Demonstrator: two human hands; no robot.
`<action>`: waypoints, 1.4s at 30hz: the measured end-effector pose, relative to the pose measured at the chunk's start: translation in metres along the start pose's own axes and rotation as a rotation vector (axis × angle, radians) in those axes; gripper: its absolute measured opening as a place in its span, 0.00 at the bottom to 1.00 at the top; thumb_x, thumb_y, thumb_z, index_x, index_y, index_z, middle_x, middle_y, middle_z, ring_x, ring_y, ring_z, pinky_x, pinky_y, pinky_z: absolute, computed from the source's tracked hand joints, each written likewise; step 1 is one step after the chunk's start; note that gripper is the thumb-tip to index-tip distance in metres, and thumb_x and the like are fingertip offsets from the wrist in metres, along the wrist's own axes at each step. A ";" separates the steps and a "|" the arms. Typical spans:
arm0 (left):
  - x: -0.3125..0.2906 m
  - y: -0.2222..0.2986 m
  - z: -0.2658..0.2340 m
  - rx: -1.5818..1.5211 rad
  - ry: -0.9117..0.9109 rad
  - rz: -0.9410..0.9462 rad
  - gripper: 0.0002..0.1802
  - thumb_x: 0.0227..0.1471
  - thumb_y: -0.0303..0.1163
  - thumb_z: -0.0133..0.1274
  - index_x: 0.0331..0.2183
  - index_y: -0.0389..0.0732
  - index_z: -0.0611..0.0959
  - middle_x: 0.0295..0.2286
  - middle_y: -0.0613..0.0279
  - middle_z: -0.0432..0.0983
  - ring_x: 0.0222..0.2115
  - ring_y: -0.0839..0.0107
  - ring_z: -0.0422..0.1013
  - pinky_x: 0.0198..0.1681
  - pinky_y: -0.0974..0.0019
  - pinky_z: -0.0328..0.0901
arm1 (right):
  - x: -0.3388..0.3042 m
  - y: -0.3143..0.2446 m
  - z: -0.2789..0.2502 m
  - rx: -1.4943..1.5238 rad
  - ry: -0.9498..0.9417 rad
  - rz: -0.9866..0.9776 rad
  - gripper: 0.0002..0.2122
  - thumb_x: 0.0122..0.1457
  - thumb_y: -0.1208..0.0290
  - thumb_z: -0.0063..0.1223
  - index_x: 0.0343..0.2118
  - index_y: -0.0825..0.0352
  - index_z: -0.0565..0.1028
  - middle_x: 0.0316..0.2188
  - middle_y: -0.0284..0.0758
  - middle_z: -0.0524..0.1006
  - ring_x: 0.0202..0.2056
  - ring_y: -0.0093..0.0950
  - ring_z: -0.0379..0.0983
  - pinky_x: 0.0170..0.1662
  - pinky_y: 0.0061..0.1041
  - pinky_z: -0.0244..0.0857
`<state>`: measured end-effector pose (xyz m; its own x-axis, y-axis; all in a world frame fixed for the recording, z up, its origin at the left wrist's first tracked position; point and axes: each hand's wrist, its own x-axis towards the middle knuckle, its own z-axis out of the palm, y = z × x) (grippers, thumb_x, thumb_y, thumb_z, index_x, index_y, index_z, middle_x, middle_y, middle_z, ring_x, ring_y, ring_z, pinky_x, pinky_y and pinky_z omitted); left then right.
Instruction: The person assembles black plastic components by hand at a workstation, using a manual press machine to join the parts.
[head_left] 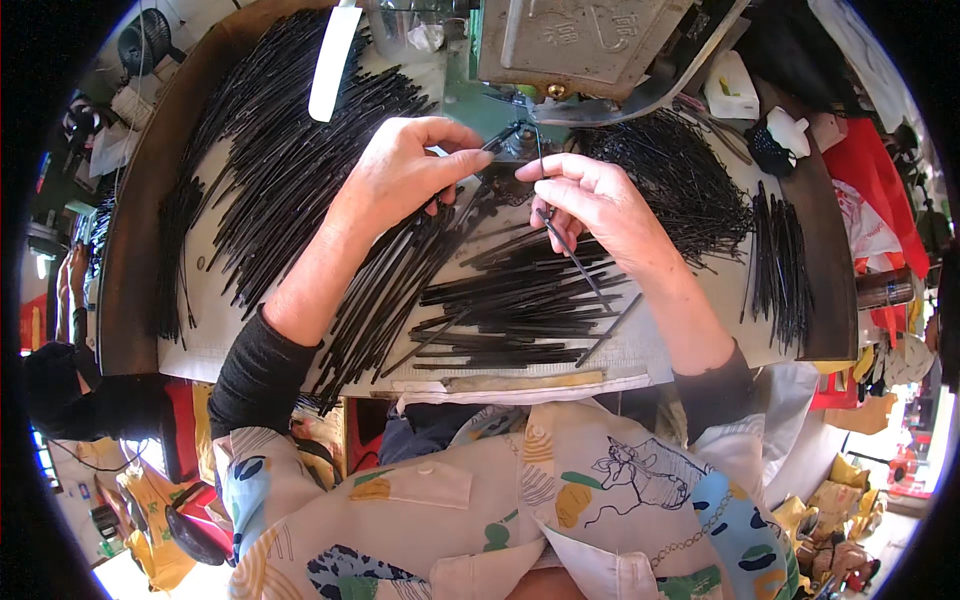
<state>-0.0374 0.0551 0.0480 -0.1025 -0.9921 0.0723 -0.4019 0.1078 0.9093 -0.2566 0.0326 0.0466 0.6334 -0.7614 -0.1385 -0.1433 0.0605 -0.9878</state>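
Because the work seems to centre on the metal machine (570, 50), both hands meet just on its near side, close under its head, where small pieces can be steadied from two directions. Left of the machine's middle, the left hand (408, 170) brings thumb and forefinger together in a pinching grip on what looks like a slim dark strip (507, 133), probably to place its tip finely; the curled fingers hide the rest. Right of the machine's middle, the right hand (598, 205) has its grip closed around a black strip (582, 266), which slants out toward the person, perhaps so that its long end stays out of the way. More strips lie on the counter (655, 350) around the machine: a broad, mostly aligned heap (310, 170) to its left, a flatter spread (510, 300) in front of it, a tangled mass (685, 180) to its right and a neater bundle (778, 260) farther right. Lying lengthwise, the left heap and front spread are likely easy to pick from singly, within reach of either hand beside the machine.
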 end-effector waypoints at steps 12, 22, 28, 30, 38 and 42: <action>-0.002 0.003 0.005 0.062 0.035 0.046 0.14 0.45 0.32 0.57 0.33 0.31 0.81 0.16 0.63 0.73 0.14 0.82 0.67 0.15 0.76 0.62 | -0.001 0.000 0.001 0.013 0.013 -0.004 0.13 0.59 0.70 0.43 0.43 0.74 0.69 0.24 0.33 0.74 0.19 0.17 0.69 0.20 0.14 0.62; -0.002 0.001 0.005 0.099 0.032 0.047 0.13 0.45 0.31 0.57 0.33 0.32 0.80 0.17 0.65 0.73 0.15 0.83 0.66 0.15 0.77 0.61 | 0.000 0.002 0.000 0.009 0.010 -0.010 0.13 0.59 0.70 0.43 0.43 0.73 0.69 0.24 0.33 0.74 0.19 0.18 0.69 0.20 0.14 0.62; -0.001 0.000 0.005 0.118 0.006 0.013 0.13 0.46 0.30 0.57 0.33 0.31 0.80 0.18 0.66 0.73 0.15 0.84 0.66 0.15 0.78 0.59 | 0.000 0.002 -0.002 -0.009 0.003 0.011 0.13 0.58 0.70 0.43 0.43 0.73 0.69 0.24 0.33 0.74 0.19 0.17 0.69 0.21 0.14 0.63; -0.001 0.000 0.006 0.118 0.006 0.018 0.13 0.46 0.30 0.57 0.33 0.31 0.80 0.18 0.66 0.73 0.15 0.83 0.66 0.15 0.78 0.59 | 0.000 0.003 -0.002 -0.008 0.001 0.010 0.13 0.58 0.70 0.44 0.43 0.73 0.69 0.24 0.33 0.74 0.18 0.17 0.69 0.21 0.14 0.63; -0.001 0.002 0.007 0.091 0.035 0.045 0.13 0.45 0.31 0.57 0.33 0.32 0.81 0.17 0.63 0.74 0.15 0.82 0.67 0.16 0.77 0.62 | -0.001 0.000 -0.001 0.008 -0.008 0.014 0.13 0.58 0.70 0.43 0.43 0.73 0.69 0.23 0.32 0.74 0.18 0.17 0.69 0.20 0.14 0.63; -0.002 0.002 0.007 0.107 0.025 0.045 0.13 0.46 0.31 0.57 0.33 0.32 0.80 0.19 0.66 0.73 0.15 0.84 0.66 0.15 0.79 0.60 | -0.001 0.002 -0.001 -0.006 0.010 0.008 0.13 0.58 0.69 0.44 0.42 0.72 0.70 0.23 0.32 0.74 0.18 0.17 0.69 0.20 0.13 0.61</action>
<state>-0.0443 0.0579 0.0469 -0.1005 -0.9873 0.1231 -0.4922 0.1569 0.8562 -0.2580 0.0328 0.0444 0.6248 -0.7672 -0.1455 -0.1524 0.0629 -0.9863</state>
